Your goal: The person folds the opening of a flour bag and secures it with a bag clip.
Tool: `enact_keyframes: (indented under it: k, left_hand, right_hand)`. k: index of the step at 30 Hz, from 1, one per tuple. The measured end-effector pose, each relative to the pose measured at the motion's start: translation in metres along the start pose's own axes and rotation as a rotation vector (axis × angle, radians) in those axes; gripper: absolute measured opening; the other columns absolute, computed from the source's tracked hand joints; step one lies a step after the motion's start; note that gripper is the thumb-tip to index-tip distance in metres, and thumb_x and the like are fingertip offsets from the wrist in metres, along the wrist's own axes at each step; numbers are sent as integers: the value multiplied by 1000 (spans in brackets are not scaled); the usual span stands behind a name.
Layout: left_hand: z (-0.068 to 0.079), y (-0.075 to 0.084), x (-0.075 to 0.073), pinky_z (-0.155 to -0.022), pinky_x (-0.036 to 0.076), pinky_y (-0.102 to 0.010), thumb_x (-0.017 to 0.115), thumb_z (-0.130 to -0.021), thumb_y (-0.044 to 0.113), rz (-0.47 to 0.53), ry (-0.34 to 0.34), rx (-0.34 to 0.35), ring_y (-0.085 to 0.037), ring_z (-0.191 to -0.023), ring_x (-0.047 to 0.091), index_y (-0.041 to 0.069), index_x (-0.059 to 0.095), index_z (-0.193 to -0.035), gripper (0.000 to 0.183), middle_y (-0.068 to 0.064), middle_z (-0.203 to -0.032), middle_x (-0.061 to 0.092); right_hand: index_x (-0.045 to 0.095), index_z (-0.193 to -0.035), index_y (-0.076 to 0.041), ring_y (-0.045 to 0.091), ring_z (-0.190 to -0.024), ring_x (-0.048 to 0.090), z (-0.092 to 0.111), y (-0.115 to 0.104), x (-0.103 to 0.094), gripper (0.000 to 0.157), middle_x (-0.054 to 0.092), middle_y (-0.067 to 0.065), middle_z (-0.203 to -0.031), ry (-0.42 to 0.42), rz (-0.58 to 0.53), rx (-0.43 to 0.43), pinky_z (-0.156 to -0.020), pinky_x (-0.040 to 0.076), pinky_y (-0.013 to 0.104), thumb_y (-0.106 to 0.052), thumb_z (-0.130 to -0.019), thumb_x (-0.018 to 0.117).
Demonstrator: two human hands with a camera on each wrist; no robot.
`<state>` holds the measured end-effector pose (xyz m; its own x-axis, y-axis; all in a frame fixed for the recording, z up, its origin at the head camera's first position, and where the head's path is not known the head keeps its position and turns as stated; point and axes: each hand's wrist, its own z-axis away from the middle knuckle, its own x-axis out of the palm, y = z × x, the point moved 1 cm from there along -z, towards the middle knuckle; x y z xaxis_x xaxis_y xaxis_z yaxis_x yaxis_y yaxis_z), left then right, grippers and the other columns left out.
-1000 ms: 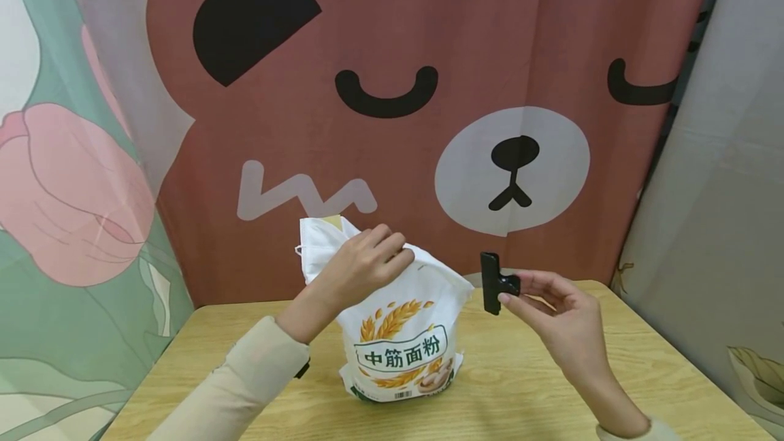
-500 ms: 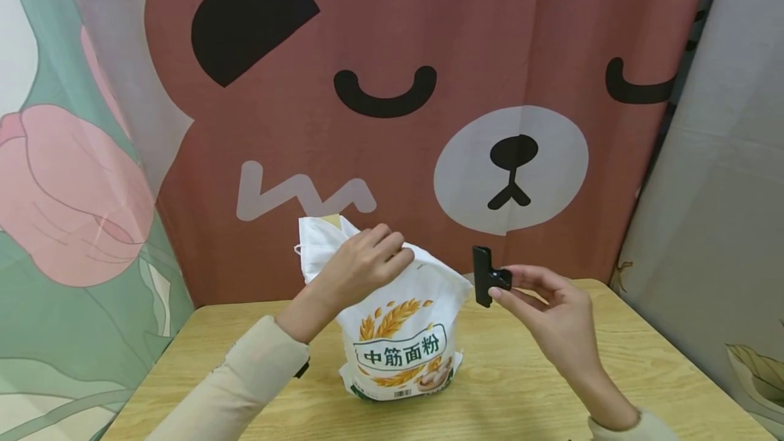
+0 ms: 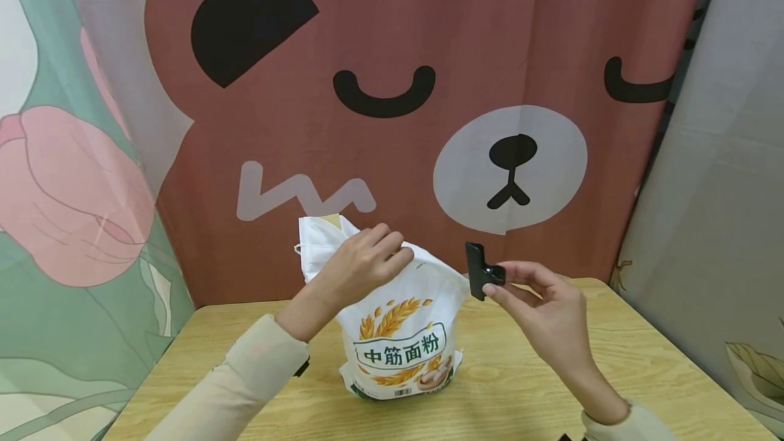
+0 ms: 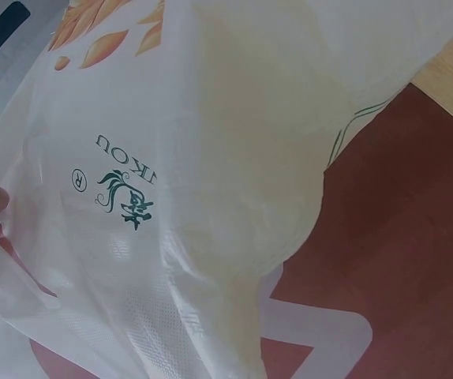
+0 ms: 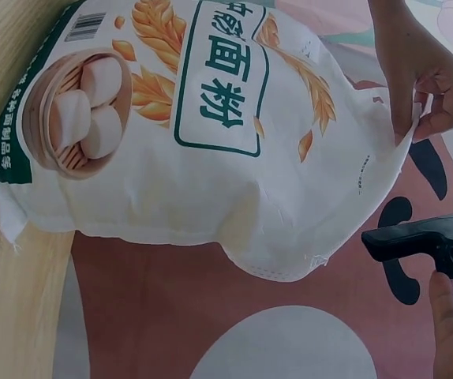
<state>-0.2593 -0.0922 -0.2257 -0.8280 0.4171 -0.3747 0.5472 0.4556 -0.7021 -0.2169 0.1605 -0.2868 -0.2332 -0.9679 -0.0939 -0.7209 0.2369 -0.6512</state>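
A white flour bag (image 3: 398,305) with wheat ears and green lettering stands on the table in the head view. My left hand (image 3: 361,257) pinches its folded top edge, seen clearly in the right wrist view, where that hand (image 5: 428,83) is at the upper right. Between the thumb and fingers of my right hand (image 3: 551,312) is a black clip (image 3: 478,271), close to the bag's right top corner. In the right wrist view, a small gap separates the clip (image 5: 416,237) from the bag (image 5: 290,197). Much of the bag's left side lies behind my left hand and forearm.
The wooden table (image 3: 520,386) spreads under the bag. Behind it hangs a curtain (image 3: 275,141) printed with a bear face, and a floral curtain (image 3: 79,223) hangs on the left. A grey curtain (image 3: 723,223) borders the right side.
My right hand has moved left and slightly up with the clip, bringing it nearer the bag's top right corner. The left hand and bag have stayed in place.
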Motion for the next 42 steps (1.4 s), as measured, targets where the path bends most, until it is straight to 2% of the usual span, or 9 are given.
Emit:
enact_keyframes:
  k: [6,15,22,29,35,42]
  left_hand:
    - [0,0,0,-51,35,-23,34,-89,-4,-1,-10,-2,-18,-62,41,6,52,-77,24,-5,-73,46]
    - [0,-1,0,-52,36,-23,33,-90,-4,-13,-14,-5,-18,-63,42,6,53,-76,26,-5,-73,48]
    - [0,-1,-1,-51,35,-23,33,-89,-4,-17,-16,-6,-18,-62,41,5,52,-74,25,-5,-72,46]
    - [1,-1,0,-51,34,-23,34,-89,-5,-13,-20,-3,-18,-61,39,5,51,-73,25,-5,-71,45]
    - [0,-1,0,-51,34,-23,34,-88,-5,-7,-16,0,-18,-61,39,5,51,-73,24,-5,-71,45]
    - [0,-1,0,-51,33,-23,35,-88,-5,-10,-14,7,-17,-61,38,5,51,-74,24,-5,-72,45]
  right_hand:
    - [65,-95,-3,20,-79,61,-3,-5,3,34,63,11,-89,2,0,-96,-65,50,30,7,-63,75]
    - [64,-91,7,24,-75,61,-7,-28,12,34,62,18,-87,-16,18,-199,-67,49,30,17,-59,72]
    - [63,-90,9,21,-77,60,-9,-31,17,34,60,18,-86,-12,36,-241,-69,49,29,20,-58,71]
    - [64,-88,8,22,-76,61,-9,-34,22,35,60,17,-83,-4,58,-324,-67,49,29,20,-55,72]
    - [66,-86,6,13,-71,61,-9,-37,25,36,63,12,-78,15,155,-439,-65,49,23,15,-53,76]
    - [68,-83,3,15,-64,61,-10,-40,28,33,65,8,-73,45,268,-507,-61,46,18,6,-52,79]
